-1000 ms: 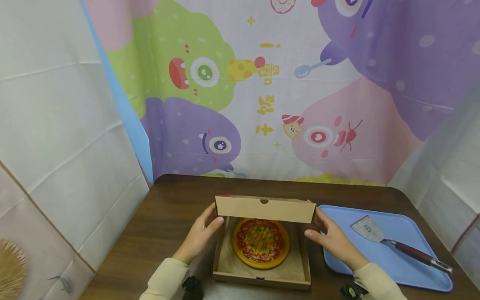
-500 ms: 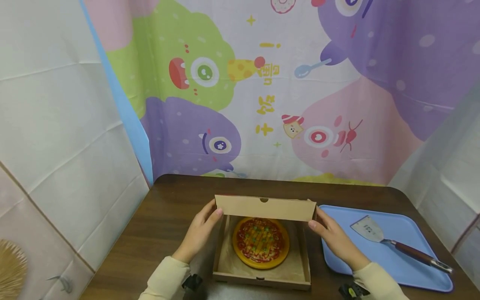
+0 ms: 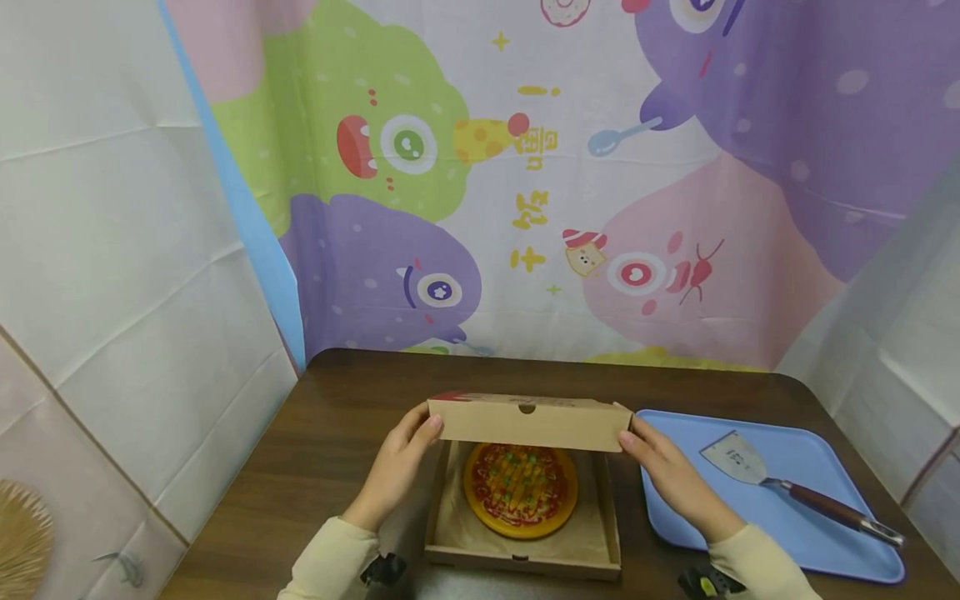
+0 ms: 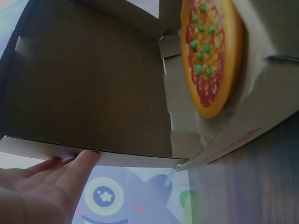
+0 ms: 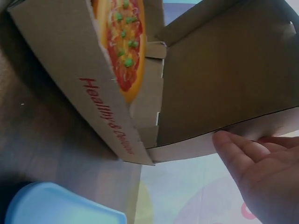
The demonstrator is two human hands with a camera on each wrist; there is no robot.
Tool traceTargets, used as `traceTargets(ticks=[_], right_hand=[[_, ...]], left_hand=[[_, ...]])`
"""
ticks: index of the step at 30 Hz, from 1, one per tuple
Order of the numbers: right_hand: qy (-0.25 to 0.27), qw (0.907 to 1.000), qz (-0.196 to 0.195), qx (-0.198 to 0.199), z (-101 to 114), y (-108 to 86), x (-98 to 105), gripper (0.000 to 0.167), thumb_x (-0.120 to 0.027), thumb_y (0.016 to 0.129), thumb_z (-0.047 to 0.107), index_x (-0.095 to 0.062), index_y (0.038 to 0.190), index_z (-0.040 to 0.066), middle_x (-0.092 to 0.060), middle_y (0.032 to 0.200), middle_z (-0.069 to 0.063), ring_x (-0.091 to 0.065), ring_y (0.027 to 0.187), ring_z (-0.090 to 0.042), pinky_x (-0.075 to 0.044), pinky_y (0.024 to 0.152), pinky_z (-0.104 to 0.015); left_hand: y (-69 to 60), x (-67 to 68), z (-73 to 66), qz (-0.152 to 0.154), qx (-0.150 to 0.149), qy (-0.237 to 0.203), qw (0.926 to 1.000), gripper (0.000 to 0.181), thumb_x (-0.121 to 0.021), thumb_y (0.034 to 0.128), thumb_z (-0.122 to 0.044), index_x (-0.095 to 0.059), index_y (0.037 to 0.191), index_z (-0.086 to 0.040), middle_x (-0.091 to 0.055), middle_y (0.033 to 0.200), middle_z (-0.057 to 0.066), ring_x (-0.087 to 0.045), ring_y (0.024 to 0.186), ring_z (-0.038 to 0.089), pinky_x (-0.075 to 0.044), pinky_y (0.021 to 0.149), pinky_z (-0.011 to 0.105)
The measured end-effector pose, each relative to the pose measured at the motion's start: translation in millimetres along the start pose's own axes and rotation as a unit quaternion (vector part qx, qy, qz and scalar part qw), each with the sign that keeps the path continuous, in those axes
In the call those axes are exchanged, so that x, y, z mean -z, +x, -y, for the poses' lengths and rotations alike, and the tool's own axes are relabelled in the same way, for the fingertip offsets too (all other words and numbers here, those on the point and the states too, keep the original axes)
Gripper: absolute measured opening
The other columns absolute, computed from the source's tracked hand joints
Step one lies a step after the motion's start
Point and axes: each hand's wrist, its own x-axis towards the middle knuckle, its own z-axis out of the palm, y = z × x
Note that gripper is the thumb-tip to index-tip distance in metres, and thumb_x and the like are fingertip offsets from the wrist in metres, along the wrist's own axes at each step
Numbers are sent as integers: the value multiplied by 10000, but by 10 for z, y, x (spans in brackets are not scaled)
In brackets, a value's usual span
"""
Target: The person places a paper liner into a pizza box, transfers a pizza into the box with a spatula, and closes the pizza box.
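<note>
A cardboard pizza box (image 3: 592,546) stands partly open on the table, its lid (image 3: 528,423) raised and tilted over the back. Inside lies a round pizza (image 3: 521,492) with a yellow crust, red sauce and green bits. My left hand (image 3: 393,467) holds the lid's left side, thumb by the front corner and fingers along the outside. My right hand (image 3: 675,475) holds the right side in the same way. In both wrist views the thumb tip meets the edge of the lid's side flap (image 5: 187,146). Some fingertips are hidden behind the flaps.
Right of the box, a blue tray (image 3: 690,517) bears a pizza server (image 3: 795,490) with a brown handle. The dark wooden table (image 3: 300,467) ends at a cartoon-printed curtain (image 3: 525,317) behind. Pale cloth walls (image 3: 135,275) stand at the sides.
The thumbs have come in against the lid's corners. The lid rose a little, then came slightly down and forward, so its printed top now shows. Box base, pizza and tray stayed put.
</note>
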Motion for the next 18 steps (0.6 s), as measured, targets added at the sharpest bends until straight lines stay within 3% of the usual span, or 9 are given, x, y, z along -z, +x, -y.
traceTargets(ticks=[5,9,12,15,18], right_hand=[[64,9999,88,-79,-54,-33,-24,585,-390,1060,283,-207,1551,21,-289,1579,-216,-301,1434,-340,-379,972,-103],[257,9996,95,25,-110,-81,-48,580,-433,1044,216,-224,1545,13,-412,1486,-271,-493,1273,-75,-446,929,-132],[239,9997,76,70,-154,-115,-57,575,-462,1030,178,-248,1543,31,-503,1376,-285,-536,1108,42,-480,865,-153],[96,9999,64,52,-189,-144,-63,580,-488,1018,173,-269,1542,57,-457,1424,-298,-551,1219,-162,-471,871,-151],[268,9995,159,-37,-217,-166,-68,601,-515,1008,168,-264,1542,49,-382,1479,-322,-490,1296,-399,-479,886,-165]], left_hand=[[-48,-13,45,-17,96,-45,9999,540,-500,1016,-343,-422,1449,-30,-553,1377,165,-533,1265,302,-434,1067,477],[-83,-15,105,36,136,-97,9999,547,-541,998,-325,-404,1476,-97,-455,1482,200,-441,1370,359,-362,1125,524],[-109,-8,143,108,138,16,9998,573,-559,989,-331,-375,1502,-156,-350,1555,195,-335,1434,369,-298,1156,545],[-136,2,172,173,150,130,9997,585,-576,981,-337,-365,1512,-212,-334,1569,167,-351,1423,376,-306,1148,553],[-158,10,195,248,153,86,9995,585,-597,972,-315,-376,1508,-236,-389,1542,151,-432,1375,364,-378,1109,532]])
